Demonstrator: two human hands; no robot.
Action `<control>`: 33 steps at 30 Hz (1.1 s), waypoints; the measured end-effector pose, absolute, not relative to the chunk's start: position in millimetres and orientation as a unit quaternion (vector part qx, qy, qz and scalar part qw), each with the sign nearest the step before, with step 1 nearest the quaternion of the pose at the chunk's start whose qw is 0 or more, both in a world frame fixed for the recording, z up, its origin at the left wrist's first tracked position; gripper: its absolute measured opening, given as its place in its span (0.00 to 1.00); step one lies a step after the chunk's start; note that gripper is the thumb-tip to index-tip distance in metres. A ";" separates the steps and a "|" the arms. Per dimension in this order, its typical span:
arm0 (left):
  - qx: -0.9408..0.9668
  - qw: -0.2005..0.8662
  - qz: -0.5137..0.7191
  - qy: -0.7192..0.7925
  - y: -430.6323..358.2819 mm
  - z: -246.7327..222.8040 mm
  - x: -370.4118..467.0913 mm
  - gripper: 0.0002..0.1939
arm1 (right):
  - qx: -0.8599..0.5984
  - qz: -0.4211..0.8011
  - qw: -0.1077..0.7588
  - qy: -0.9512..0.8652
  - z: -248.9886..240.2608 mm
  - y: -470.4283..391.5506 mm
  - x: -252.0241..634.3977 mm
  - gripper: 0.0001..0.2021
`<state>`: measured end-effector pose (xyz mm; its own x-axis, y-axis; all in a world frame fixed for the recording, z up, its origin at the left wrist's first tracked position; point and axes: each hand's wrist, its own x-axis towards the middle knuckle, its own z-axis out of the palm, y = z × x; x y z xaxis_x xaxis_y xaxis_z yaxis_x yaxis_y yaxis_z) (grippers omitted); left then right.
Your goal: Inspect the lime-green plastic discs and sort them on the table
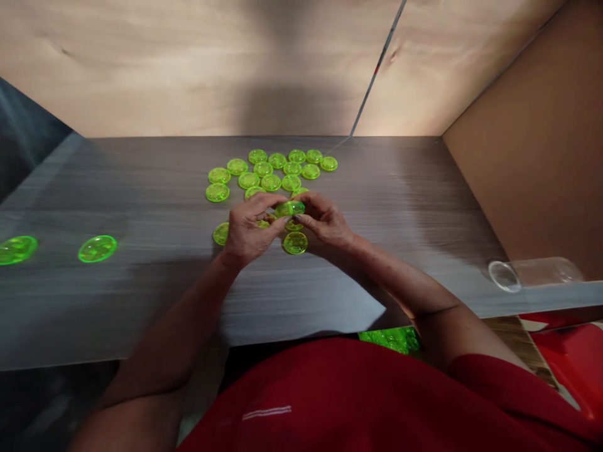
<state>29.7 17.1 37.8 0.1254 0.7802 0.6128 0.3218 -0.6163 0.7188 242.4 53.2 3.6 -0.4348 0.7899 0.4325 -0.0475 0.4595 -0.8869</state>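
Note:
Between my two hands, over the middle of the table, is a green translucent disc [290, 208]. My left hand [252, 227] grips its left side with thumb and fingers. Around its right side, the fingers and thumb of my right hand [327, 220] are closed. Several yellow-green round discs [271, 182] lie behind my hands in loose rows. One disc [295, 243] rests on the table just below my fingertips, and another disc [220, 234] is partly covered by my left hand.
Two green discs [97, 248] [17, 250] lie at the far left of the grey table [164, 207]. A clear cylinder [537, 274] lies at the right edge. Wooden panels [164, 69] stand behind and right. Green pieces [389, 339] show below the front edge.

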 end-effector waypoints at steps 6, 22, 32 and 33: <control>0.741 0.190 0.522 0.378 18.1 36.9 27.6 0.07 | -0.277 0.370 0.451 -0.764 18.4 51.5 251.5 0.18; 0.752 0.190 0.514 0.366 20.2 35.0 23.1 0.11 | -0.225 0.177 0.435 -0.854 18.7 57.7 260.4 0.13; 0.755 0.191 0.523 0.346 15.6 37.1 22.9 0.08 | -0.189 0.125 0.422 -0.878 22.7 53.6 261.8 0.13; 0.756 0.186 0.523 0.347 15.1 37.2 23.1 0.08 | -0.194 0.121 0.421 -0.878 22.2 53.7 262.0 0.14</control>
